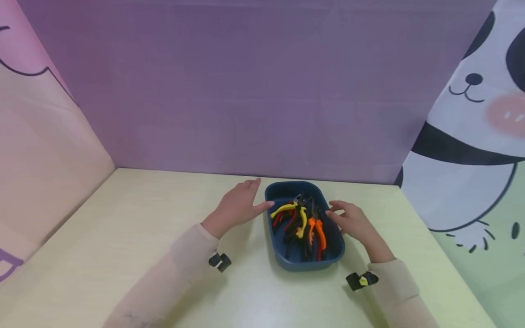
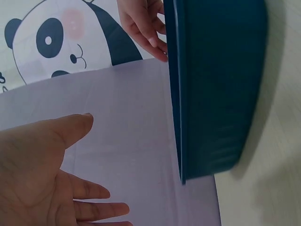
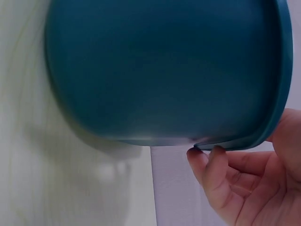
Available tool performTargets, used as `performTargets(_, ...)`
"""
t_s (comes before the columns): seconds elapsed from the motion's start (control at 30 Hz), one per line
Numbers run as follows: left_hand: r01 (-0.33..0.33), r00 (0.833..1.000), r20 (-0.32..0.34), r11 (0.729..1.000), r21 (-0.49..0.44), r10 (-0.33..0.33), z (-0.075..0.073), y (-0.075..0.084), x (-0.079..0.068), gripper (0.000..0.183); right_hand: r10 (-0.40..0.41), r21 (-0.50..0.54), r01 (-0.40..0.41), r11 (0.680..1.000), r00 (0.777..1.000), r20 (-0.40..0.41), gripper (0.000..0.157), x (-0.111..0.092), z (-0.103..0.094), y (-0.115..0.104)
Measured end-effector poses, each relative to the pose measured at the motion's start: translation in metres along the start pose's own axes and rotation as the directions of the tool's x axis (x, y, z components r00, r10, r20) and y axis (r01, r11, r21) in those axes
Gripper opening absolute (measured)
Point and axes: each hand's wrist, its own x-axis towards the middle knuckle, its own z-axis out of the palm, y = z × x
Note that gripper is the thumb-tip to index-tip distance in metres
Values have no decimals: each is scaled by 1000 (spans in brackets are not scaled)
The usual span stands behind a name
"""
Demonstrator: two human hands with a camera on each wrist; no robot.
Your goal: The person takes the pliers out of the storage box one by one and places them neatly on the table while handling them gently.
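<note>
A dark blue plastic bin [image 1: 303,265] stands on the table with several pliers in it. Yellow-handled pliers [image 1: 304,222] lie across the pile, and orange-handled pliers [image 1: 320,234] are beside them on the right. My left hand [image 1: 238,206] is at the bin's left side, fingers spread and thumb pointing at the rim. In the left wrist view a gap shows between that hand [image 2: 42,174] and the bin wall [image 2: 221,89]. At the right side my right hand [image 1: 353,222] holds the rim, its curled fingertips [image 3: 214,162] under the lip and the thumb mostly hidden behind the bin.
The pale table [image 1: 102,255] extends left of the bin and towards the front. A purple backdrop [image 1: 246,91] rises right behind the table's far edge. On the right hangs a panel with a printed panda [image 1: 463,187]. Each sleeve carries a small black wrist device [image 1: 220,261].
</note>
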Motion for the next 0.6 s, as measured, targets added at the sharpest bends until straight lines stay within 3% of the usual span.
performTargets(0.33, 0, 999, 51, 999, 42, -3, 2, 32, 11, 80, -6, -25, 6, 1000, 1000, -3, 46, 0, 1, 4)
performTargets(0.6, -32, 996, 90, 998, 60, 27, 14, 51, 17, 78, 2, -95, -3, 995, 1000, -15, 40, 1, 4, 0)
